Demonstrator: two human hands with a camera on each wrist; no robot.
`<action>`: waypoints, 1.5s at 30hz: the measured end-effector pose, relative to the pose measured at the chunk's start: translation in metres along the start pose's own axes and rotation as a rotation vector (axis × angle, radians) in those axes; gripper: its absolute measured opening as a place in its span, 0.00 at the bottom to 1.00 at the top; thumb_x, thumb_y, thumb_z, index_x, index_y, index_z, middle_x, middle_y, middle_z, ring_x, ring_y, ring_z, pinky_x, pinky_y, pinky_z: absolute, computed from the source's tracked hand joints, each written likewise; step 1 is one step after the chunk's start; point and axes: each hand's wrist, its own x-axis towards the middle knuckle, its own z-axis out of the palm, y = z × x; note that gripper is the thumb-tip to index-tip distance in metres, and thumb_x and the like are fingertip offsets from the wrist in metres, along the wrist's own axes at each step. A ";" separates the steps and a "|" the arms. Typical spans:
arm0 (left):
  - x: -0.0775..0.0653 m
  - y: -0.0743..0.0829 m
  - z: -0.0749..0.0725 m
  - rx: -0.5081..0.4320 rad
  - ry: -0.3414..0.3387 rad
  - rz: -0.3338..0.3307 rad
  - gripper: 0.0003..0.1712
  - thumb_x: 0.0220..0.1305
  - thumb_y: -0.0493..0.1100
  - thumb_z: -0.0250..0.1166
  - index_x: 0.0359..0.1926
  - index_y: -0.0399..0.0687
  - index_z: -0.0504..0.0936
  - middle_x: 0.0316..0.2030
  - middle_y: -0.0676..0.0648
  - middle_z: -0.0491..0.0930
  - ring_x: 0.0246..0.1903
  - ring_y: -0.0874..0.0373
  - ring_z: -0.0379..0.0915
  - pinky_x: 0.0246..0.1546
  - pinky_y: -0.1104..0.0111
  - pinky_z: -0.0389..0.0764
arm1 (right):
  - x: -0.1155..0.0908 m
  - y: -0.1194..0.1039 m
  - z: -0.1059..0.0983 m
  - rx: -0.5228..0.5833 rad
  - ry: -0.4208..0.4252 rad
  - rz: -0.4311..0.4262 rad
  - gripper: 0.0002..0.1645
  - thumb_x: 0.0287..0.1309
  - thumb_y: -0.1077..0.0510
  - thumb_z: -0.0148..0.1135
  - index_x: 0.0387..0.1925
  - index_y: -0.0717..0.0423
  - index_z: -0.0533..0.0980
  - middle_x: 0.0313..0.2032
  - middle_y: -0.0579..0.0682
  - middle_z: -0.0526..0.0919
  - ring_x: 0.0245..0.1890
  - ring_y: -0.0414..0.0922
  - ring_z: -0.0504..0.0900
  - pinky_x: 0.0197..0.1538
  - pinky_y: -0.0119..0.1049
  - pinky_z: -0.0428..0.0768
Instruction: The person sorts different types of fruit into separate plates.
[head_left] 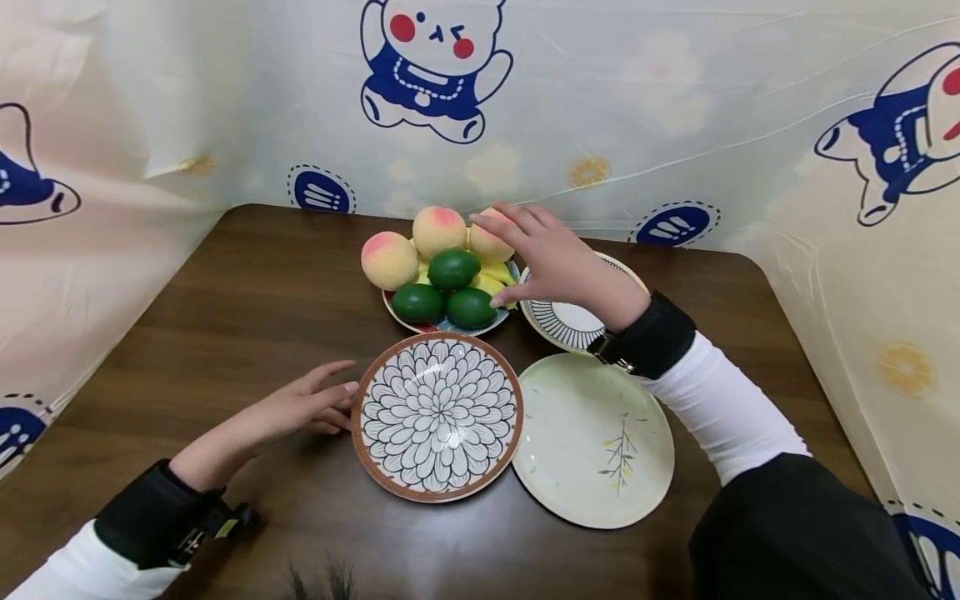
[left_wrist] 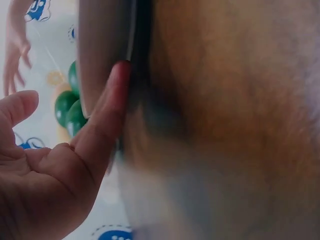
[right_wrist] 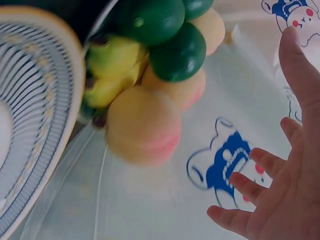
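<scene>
My left hand (head_left: 303,404) is at the left rim of the brown-edged plate with a black petal pattern (head_left: 438,417). In the left wrist view a fingertip meets the plate's underside (left_wrist: 102,55), with the thumb held away from it. Over the right side of the fruit plate, my right hand (head_left: 551,258) spreads its fingers near a peach (head_left: 491,237). That hand holds nothing; the right wrist view shows a gap between it and the peaches (right_wrist: 142,127). Green lemon-shaped fruits (head_left: 453,269) and yellow bananas (head_left: 495,273) lie piled with the peaches.
A pale green plate with a sprig design (head_left: 600,442) lies right of the petal plate. Behind it, a plate with a striped rim (head_left: 555,325) is partly hidden under my right forearm. A printed curtain (head_left: 600,108) hangs behind the brown table (head_left: 247,308).
</scene>
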 end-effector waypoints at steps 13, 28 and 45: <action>0.020 -0.016 0.006 -0.395 -0.279 -0.087 0.42 0.82 0.53 0.46 0.80 0.38 0.35 0.45 0.49 0.86 0.42 0.60 0.88 0.47 0.67 0.88 | 0.064 -0.026 0.037 0.043 -0.088 -0.050 0.43 0.63 0.45 0.70 0.75 0.50 0.65 0.72 0.58 0.70 0.73 0.56 0.68 0.78 0.49 0.66; 0.033 -0.026 0.009 -0.490 -0.341 -0.107 0.41 0.80 0.44 0.49 0.80 0.36 0.36 0.47 0.45 0.88 0.45 0.54 0.89 0.48 0.60 0.89 | 0.078 -0.033 0.063 -0.045 -0.126 -0.019 0.32 0.66 0.55 0.64 0.70 0.54 0.71 0.66 0.62 0.71 0.53 0.55 0.78 0.63 0.47 0.77; 0.029 -0.027 0.013 -0.487 -0.315 -0.066 0.40 0.79 0.44 0.47 0.78 0.32 0.38 0.44 0.47 0.89 0.43 0.55 0.89 0.47 0.62 0.89 | 0.080 -0.041 0.087 -0.108 0.009 0.090 0.32 0.62 0.53 0.70 0.63 0.56 0.67 0.57 0.61 0.70 0.47 0.57 0.76 0.43 0.46 0.83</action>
